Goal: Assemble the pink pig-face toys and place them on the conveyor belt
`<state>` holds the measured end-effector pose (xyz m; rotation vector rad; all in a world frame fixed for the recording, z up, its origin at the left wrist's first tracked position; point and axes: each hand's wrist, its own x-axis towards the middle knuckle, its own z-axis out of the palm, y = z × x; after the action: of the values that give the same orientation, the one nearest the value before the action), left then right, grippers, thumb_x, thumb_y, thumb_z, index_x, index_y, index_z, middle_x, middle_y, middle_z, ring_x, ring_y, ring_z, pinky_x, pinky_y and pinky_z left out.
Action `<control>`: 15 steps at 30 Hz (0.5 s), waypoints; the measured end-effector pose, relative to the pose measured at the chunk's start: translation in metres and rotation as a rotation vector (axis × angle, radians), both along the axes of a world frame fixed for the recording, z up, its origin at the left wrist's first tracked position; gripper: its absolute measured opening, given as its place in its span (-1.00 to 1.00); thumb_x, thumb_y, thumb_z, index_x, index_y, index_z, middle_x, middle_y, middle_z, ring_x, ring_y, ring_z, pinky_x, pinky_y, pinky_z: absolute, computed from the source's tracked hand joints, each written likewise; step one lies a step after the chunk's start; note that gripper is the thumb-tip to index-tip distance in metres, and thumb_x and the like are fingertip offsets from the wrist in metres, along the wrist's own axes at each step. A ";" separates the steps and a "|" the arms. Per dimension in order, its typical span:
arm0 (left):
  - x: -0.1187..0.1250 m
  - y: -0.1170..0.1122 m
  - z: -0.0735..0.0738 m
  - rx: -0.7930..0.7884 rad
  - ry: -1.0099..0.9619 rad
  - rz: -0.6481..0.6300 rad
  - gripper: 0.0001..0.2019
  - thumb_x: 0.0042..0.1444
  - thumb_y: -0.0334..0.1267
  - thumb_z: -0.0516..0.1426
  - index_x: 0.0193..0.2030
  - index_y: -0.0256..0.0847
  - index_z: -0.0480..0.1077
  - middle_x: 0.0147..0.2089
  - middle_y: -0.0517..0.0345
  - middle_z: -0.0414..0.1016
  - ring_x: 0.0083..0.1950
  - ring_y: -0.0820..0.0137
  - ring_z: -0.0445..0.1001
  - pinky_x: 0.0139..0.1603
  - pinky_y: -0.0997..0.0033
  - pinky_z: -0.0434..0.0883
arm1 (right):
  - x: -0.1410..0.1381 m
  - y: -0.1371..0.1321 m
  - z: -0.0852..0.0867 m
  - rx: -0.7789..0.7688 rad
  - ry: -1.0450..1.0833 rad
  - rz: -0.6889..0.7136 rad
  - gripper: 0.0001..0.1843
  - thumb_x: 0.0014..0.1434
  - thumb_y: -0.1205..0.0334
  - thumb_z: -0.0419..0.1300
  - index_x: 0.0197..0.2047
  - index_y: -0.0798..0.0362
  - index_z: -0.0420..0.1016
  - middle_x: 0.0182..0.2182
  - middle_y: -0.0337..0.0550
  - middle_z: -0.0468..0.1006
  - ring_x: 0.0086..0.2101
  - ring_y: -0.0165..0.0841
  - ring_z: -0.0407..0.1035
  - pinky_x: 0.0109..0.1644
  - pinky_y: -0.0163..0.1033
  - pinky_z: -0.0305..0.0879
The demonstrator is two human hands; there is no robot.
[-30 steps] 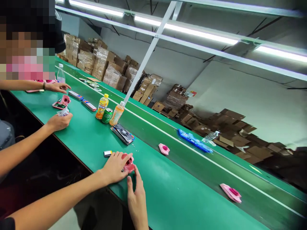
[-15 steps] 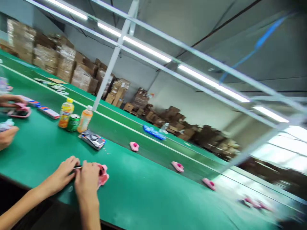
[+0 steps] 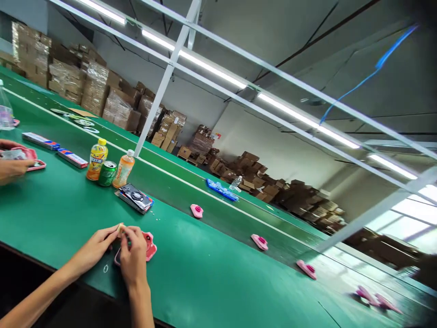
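My left hand (image 3: 97,248) and my right hand (image 3: 134,248) meet near the table's front edge, fingertips pinched close together. A small pale bit (image 3: 120,228) shows at the left fingertips; its kind is unclear. The right fingers are curled beside it, and whatever they hold is hidden. Under and beside my right hand lies an opened pink case (image 3: 150,246) with a wavy edge, partly covered by the hand. A dark part of it shows below the fingers. A small pale loop (image 3: 105,269) lies on the green table (image 3: 205,282) below my left hand.
Beyond my hands lie stacked flat packs (image 3: 135,198), an orange bottle (image 3: 124,169), a green can (image 3: 107,173) and a yellow-labelled bottle (image 3: 97,159). Several pink cases (image 3: 196,211) sit along the conveyor belt (image 3: 170,184). A co-worker's hands (image 3: 15,169) handle a pink case at left.
A thin dark strip showed between my fingers before; now a pale bit shows there, and my fingertips are raised. The co-worker's hands have come together over their pink case.
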<state>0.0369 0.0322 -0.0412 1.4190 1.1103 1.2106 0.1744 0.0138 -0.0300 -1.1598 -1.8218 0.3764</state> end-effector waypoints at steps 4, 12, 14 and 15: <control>-0.002 -0.004 -0.007 0.021 0.035 -0.031 -0.39 0.17 0.25 0.07 0.08 -0.17 0.60 0.18 -0.02 0.60 0.26 0.04 0.50 0.39 0.03 0.31 | 0.002 0.014 0.000 -0.090 0.081 -0.070 -0.78 0.21 0.50 0.22 -0.20 0.02 0.61 -0.26 -0.19 0.64 -0.22 -0.33 0.50 -0.07 -0.24 0.37; -0.006 -0.007 -0.013 0.098 0.117 -0.001 -0.37 0.12 0.25 0.14 0.14 -0.18 0.58 0.20 -0.03 0.58 0.25 0.05 0.52 0.33 0.11 0.39 | 0.000 0.016 0.000 -0.190 0.137 -0.064 -0.80 0.14 0.49 0.26 -0.26 0.01 0.61 -0.31 -0.22 0.65 -0.26 -0.34 0.51 -0.13 -0.27 0.38; -0.008 -0.006 -0.017 0.133 0.147 0.043 -0.37 0.10 0.31 0.13 0.05 -0.13 0.63 0.10 -0.01 0.65 0.16 0.05 0.60 0.24 0.15 0.48 | -0.001 0.015 0.000 -0.215 0.177 -0.071 -0.78 0.13 0.49 0.26 -0.22 0.00 0.62 -0.30 -0.22 0.66 -0.27 -0.35 0.53 -0.16 -0.30 0.40; -0.009 -0.005 -0.022 0.157 0.159 0.083 -0.38 0.08 0.34 0.14 0.00 -0.11 0.65 0.02 0.01 0.69 0.08 0.05 0.64 0.16 0.17 0.53 | -0.001 0.014 0.000 -0.226 0.189 -0.077 -0.78 0.13 0.48 0.27 -0.23 0.00 0.63 -0.31 -0.23 0.67 -0.28 -0.36 0.53 -0.17 -0.32 0.41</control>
<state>0.0281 0.0276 -0.0630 1.6253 1.2145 1.2852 0.1731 0.0278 -0.0303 -1.2976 -1.5960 0.6377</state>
